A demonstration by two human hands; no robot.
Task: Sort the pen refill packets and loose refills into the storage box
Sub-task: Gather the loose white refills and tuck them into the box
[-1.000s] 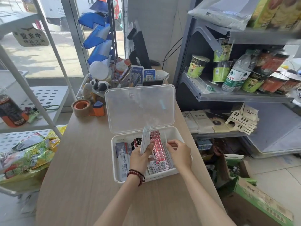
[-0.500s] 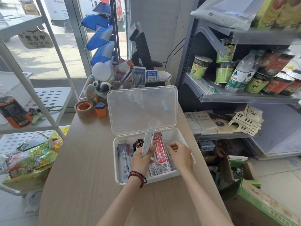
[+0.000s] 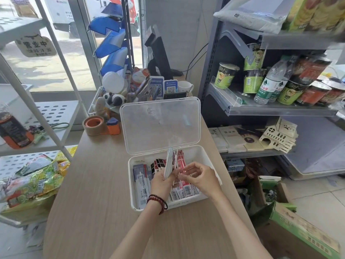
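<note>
A clear plastic storage box [image 3: 200,156] sits open on the wooden counter, its lid [image 3: 160,124] standing upright behind it. Inside lie red refill packets [image 3: 183,188], black-and-red packets [image 3: 158,163] and blue-white packets [image 3: 141,182]. My left hand [image 3: 162,184] hovers over the box and grips a bundle of white loose refills [image 3: 169,163], held upright. My right hand [image 3: 197,177] is just to its right above the red packets, fingertips pinching a single thin refill [image 3: 175,165] beside the bundle.
A tape roll [image 3: 93,125] and orange dispenser [image 3: 113,126] stand behind the box on the left. A tray of desk clutter [image 3: 119,96] and a monitor [image 3: 158,55] fill the counter's far end. Grey shelves [image 3: 261,107] with cup noodles stand right; snack bags [image 3: 33,182] lie left.
My right hand has lifted from the red packets in the box and come up to the bundle in my left hand. The bundle stays upright.
</note>
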